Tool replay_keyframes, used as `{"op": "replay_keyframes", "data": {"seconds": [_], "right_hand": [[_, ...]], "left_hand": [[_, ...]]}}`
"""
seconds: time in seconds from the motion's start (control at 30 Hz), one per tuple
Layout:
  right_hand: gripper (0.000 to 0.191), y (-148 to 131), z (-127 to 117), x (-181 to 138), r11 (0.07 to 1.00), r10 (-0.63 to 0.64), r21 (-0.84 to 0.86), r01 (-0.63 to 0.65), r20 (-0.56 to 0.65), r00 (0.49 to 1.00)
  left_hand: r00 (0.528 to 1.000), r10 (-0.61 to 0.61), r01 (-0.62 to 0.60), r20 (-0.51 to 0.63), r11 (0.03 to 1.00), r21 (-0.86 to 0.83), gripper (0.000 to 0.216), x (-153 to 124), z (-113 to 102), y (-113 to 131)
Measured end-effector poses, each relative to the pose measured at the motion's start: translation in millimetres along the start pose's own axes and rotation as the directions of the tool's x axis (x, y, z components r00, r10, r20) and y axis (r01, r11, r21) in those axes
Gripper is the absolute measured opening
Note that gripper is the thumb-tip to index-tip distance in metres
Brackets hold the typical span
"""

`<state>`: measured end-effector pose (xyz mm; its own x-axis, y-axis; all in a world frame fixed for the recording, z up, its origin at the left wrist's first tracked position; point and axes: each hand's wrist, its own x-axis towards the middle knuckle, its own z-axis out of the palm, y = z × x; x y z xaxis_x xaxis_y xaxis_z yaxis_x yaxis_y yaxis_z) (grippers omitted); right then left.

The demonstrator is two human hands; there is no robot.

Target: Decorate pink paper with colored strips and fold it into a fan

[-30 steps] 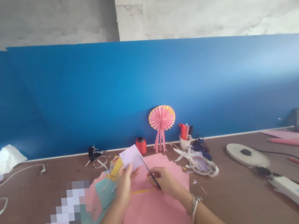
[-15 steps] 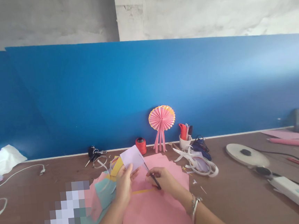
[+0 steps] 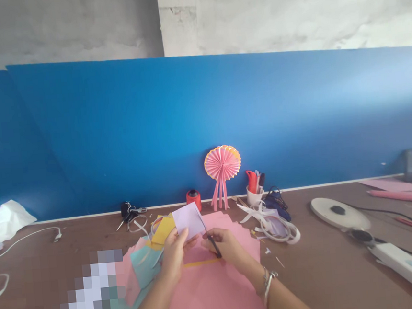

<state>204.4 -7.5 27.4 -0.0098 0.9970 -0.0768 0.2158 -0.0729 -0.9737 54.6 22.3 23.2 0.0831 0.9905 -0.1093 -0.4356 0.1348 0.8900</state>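
Observation:
My left hand pinches a lilac sheet of paper by its lower left part, thumb on top. My right hand is closed around a pair of scissors with dark handles. Their blades lie along the right edge of the lilac paper; how far they are apart is too small to tell. Beneath both hands spreads a stack of pink paper, with a thin yellow strip lying across it. Yellow paper and light blue paper lie left of my left hand.
A pink pleated paper rosette leans on the blue panel, beside a red spool and a white cup of tools. Curled white strips lie to the right, then a round beige plate and a power strip. Keys lie behind, left.
The lilac paper has shifted slightly right and down and turned a little, with my left hand. The scissors now sit along its right edge, their handles slightly higher.

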Motion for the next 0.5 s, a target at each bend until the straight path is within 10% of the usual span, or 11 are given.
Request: {"op": "replay_keyframes", "data": {"seconds": [0.5], "right_hand": [[0.024,-6.7,1.1,-2.7,0.999,0.01,-0.043,-0.011,-0.016,1.0]], "left_hand": [[1.0,-0.009,0.009,0.0,1.0,0.005,0.032,0.7,-1.0,-1.5]]}}
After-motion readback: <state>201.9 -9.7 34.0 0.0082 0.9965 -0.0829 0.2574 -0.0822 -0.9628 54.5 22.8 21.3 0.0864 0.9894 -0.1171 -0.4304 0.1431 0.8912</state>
